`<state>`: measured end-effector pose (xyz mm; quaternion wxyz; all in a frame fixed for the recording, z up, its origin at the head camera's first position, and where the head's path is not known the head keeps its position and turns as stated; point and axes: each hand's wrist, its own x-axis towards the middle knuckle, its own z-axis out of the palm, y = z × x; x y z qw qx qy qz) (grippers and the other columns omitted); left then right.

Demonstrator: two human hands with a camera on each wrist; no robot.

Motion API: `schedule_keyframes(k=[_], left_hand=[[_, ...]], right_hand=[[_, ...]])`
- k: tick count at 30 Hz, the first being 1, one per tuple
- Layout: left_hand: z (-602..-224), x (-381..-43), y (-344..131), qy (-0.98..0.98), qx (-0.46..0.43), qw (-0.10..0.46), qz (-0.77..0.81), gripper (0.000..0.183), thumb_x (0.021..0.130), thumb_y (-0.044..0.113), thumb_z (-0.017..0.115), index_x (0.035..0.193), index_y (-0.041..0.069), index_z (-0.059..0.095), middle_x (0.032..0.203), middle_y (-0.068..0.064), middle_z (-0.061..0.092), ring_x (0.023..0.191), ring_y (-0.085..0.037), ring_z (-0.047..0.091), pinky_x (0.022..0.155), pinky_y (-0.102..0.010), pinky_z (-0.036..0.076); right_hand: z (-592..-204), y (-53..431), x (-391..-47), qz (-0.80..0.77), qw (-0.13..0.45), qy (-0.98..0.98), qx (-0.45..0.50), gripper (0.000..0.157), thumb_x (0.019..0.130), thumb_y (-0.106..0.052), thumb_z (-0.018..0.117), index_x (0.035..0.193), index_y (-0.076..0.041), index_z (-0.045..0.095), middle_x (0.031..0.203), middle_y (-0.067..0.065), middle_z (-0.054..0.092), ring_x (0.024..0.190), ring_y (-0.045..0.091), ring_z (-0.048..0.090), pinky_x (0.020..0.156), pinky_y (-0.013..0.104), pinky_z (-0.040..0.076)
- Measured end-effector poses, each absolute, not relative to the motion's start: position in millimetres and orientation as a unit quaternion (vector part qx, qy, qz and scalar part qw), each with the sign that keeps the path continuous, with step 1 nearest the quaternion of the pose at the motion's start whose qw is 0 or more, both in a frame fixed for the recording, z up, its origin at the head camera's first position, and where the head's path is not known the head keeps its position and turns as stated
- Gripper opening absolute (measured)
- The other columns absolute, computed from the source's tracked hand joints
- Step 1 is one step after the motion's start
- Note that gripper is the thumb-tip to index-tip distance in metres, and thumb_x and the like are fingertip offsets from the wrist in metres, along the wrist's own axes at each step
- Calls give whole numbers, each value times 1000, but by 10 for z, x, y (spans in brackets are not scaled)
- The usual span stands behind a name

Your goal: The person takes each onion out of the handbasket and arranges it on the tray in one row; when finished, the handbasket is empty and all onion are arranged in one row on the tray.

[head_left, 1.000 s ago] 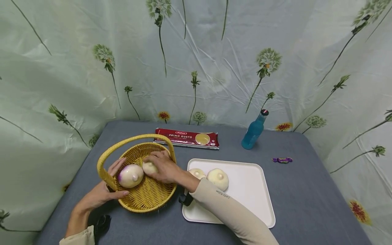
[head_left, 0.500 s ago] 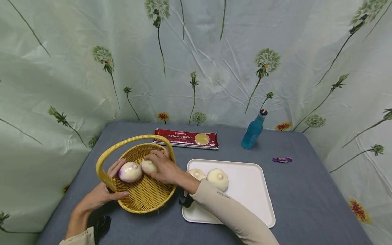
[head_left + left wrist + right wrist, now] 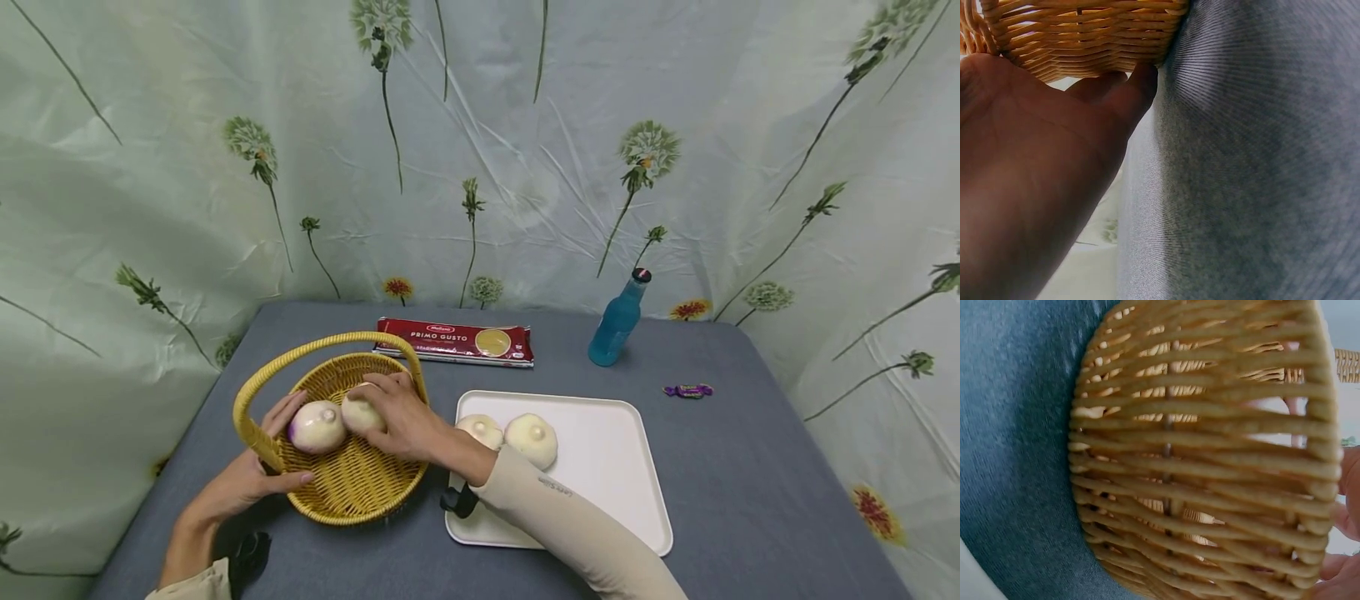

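A yellow wicker basket point(image 3: 352, 487) with an arched handle stands at the left of the table. My left hand point(image 3: 243, 479) grips its left side by the handle's foot, thumb over the front rim. Inside lies a white turnip point(image 3: 317, 427) with a purple patch, close to the left fingers. My right hand point(image 3: 405, 421) reaches over the basket's right rim and holds a second white turnip point(image 3: 362, 414) beside the first. In the right wrist view the basket's woven wall point(image 3: 1210, 456) hides most of that hand. The left wrist view has my left thumb point(image 3: 1141, 87) against the weave.
Right of the basket lies a white tray point(image 3: 600, 492) with two white turnips point(image 3: 531, 440) at its left, partly behind the right forearm. A red spaghetti packet point(image 3: 453, 342) lies at the back. Farther right are a blue bottle point(image 3: 618, 323) and a purple-wrapped candy point(image 3: 687, 391).
The turnip in my right hand has shifted slightly left, up against the other one. The purple-patched turnip has turned a little. My left hand stays on the basket.
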<state>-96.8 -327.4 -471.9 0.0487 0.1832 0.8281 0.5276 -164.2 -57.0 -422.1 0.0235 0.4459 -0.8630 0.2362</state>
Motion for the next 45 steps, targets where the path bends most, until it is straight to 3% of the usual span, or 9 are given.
schedule_keyframes(k=[19,30,45], left_hand=[[-4707,-964,-3260,827,177,48,531,106,82,-2,77,163,16,10,166,-15,-4,138,18,4,97,0,15],[-4721,-952,-3257,822,193,36,535,106,81,-6,76,163,13,11,165,-19,-3,139,17,4,98,-1,16],[-4703,-938,-3251,819,182,47,541,105,82,-4,76,163,15,12,166,-16,-5,142,9,1,97,-1,15]], right_hand=[[-4115,-398,-1495,273,48,-835,475,45,92,-24,66,134,-11,57,143,12,52,131,25,49,111,39,33],[-4063,-308,-1387,300,62,-819,485,44,91,-23,69,133,-12,59,145,11,52,126,23,52,98,35,35],[-3979,-136,-1274,334,44,-817,468,44,93,-26,69,134,-15,59,148,10,50,131,26,44,106,36,37]])
